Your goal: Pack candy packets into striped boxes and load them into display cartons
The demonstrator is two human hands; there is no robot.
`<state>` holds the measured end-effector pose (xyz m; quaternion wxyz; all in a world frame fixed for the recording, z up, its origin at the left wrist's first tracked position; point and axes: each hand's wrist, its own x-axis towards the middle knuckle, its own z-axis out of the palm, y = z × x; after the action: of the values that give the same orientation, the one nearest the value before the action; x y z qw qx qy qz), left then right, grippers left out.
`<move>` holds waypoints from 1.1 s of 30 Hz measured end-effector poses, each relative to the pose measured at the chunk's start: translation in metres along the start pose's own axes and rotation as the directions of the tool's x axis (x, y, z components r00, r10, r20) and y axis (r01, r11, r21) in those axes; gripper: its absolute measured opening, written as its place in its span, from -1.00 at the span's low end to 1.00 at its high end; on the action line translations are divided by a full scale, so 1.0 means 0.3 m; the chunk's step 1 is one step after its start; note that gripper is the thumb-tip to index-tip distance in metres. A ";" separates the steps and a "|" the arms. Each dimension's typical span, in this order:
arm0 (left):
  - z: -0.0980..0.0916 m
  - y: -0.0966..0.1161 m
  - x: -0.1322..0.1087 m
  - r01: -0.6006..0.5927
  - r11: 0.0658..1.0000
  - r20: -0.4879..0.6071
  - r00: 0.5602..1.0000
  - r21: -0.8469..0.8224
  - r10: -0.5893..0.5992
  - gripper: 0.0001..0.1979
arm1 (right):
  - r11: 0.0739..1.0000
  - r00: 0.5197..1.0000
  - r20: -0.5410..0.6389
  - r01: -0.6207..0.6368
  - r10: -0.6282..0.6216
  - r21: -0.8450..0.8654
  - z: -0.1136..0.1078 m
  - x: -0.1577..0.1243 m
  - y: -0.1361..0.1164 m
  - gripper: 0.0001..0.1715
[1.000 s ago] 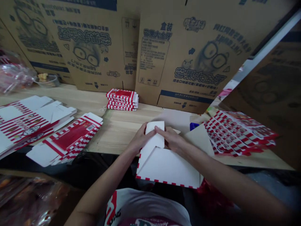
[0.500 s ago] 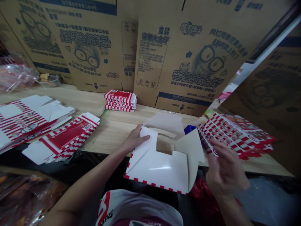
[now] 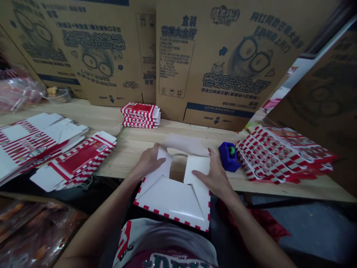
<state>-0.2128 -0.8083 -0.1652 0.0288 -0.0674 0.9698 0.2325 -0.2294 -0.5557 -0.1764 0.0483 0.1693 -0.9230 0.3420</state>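
A white cardboard box [image 3: 170,197] with a red-and-white checked edge lies between my hands at the table's front edge, its flaps folded partly inward around an opening. My left hand [image 3: 150,160] grips the left flap, thumb on the inner white face and fingers behind. On the other side, my right hand [image 3: 216,175] holds the right flap the same way, thumb over its inner face. A far flap [image 3: 185,144] stands up behind the opening, blurred. Just right of my right hand sits a blue tape dispenser [image 3: 229,156] with a green core.
Stacked red-and-white boxes [image 3: 141,115] stand at the back. Flat cartons [image 3: 83,156] lie at left, checked packs [image 3: 281,154] at right. Large brown cartons [image 3: 178,70] wall off the back. A plastic tub [image 3: 57,96] sits far left; bagged items [image 3: 33,230] fill the lower left.
My right hand has moved left from beside the checked packs onto the box's right flap, which is now folded inward. The box has shifted slightly left, and the tape dispenser is now uncovered.
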 end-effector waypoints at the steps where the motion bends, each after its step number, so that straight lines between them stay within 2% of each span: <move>1: 0.003 -0.001 -0.003 -0.010 1.000 0.010 1.000 -0.016 0.010 -0.55 | 0.999 1.000 -0.006 0.017 -0.017 -0.027 0.004 -0.004 0.002 0.03; 3: 0.011 0.005 -0.012 -0.059 0.993 0.030 0.998 -0.100 0.062 -0.52 | 0.993 0.997 -0.010 0.079 -0.080 -0.091 0.016 -0.014 0.009 -0.03; 5: 0.019 0.014 -0.023 -0.128 0.950 0.020 0.990 -0.285 0.140 -0.44 | 0.971 0.983 0.002 0.181 -0.183 -0.153 0.025 -0.025 0.014 -0.07; 8: 0.022 0.021 -0.040 -0.152 0.756 0.015 0.978 -0.637 0.208 -0.25 | 0.926 0.948 0.013 0.313 -0.317 -0.210 0.025 -0.034 0.020 -0.08; 10: 0.018 0.019 -0.045 -0.112 0.662 0.040 0.977 -0.741 0.210 -0.21 | 0.917 0.945 -0.015 0.315 -0.328 -0.244 0.015 -0.035 0.021 -0.08; 11: 0.016 0.016 -0.044 -0.103 0.670 0.037 0.981 -0.735 0.192 -0.22 | 0.921 0.950 -0.034 0.293 -0.312 -0.259 0.009 -0.036 0.020 -0.08; 14: 0.009 0.003 -0.037 -0.123 0.813 -0.038 0.992 -0.569 0.123 -0.28 | 0.943 0.968 -0.074 0.215 -0.241 -0.255 -0.006 -0.046 0.013 -0.14; 16: 0.007 -0.006 -0.033 -0.116 0.884 -0.062 0.993 -0.452 0.098 -0.32 | 0.973 0.982 -0.063 0.166 -0.178 -0.163 -0.021 -0.048 0.011 -0.13; 18: 0.006 -0.012 -0.033 -0.111 0.902 -0.050 0.994 -0.417 0.099 -0.35 | 0.993 0.994 0.020 0.105 -0.106 0.062 -0.048 -0.030 0.016 -0.15; 19: 0.006 -0.014 -0.035 -0.116 0.899 -0.044 0.993 -0.421 0.108 -0.37 | 0.974 0.995 0.069 0.060 -0.077 0.217 -0.067 -0.009 0.018 -0.21; 21: 0.009 -0.010 -0.040 -0.136 0.886 -0.040 0.990 -0.443 0.132 -0.42 | 0.851 0.990 0.138 -0.064 -0.010 0.520 -0.107 0.053 0.017 -0.30; 22: 0.011 -0.006 -0.043 -0.149 0.878 -0.040 0.988 -0.455 0.147 -0.44 | 0.769 0.985 0.170 -0.133 0.032 0.625 -0.126 0.091 0.009 -0.27; 24: 0.018 0.005 -0.047 -0.170 0.865 -0.035 0.984 -0.472 0.174 -0.46 | 0.663 0.961 0.256 -0.259 0.104 0.703 -0.151 0.162 -0.022 -0.21; 25: 0.021 0.009 -0.049 -0.177 0.862 -0.035 0.983 -0.476 0.183 -0.47 | 0.662 0.945 0.308 -0.299 0.107 0.687 -0.157 0.190 -0.045 -0.21; 27: 0.026 0.009 -0.050 -0.192 0.844 -0.044 0.979 -0.501 0.197 -0.47 | 0.759 0.913 0.406 -0.283 0.026 0.586 -0.153 0.217 -0.098 -0.25; 28: 0.026 0.006 -0.050 -0.197 0.826 -0.045 0.978 -0.528 0.205 -0.46 | 0.832 0.896 0.443 -0.217 -0.037 0.510 -0.144 0.216 -0.122 -0.27; 30: 0.024 -0.007 -0.051 -0.180 0.776 -0.028 0.978 -0.605 0.205 -0.43 | 0.954 0.855 0.498 -0.010 -0.147 0.300 -0.119 0.191 -0.157 -0.22; 31: 0.022 -0.014 -0.053 -0.156 0.745 -0.009 0.980 -0.648 0.198 -0.41 | 0.980 0.837 0.519 0.096 -0.176 0.176 -0.104 0.173 -0.166 -0.16; 33: 0.018 -0.027 -0.056 -0.089 0.675 0.046 0.983 -0.732 0.179 -0.36 | 0.967 0.829 0.530 0.248 -0.179 -0.060 -0.075 0.139 -0.168 0.00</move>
<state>-0.1948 -0.8111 -0.1721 0.0376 0.0115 0.7971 0.6026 -0.2519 -0.5884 -0.1197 -0.1548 0.3542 -0.8964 0.2170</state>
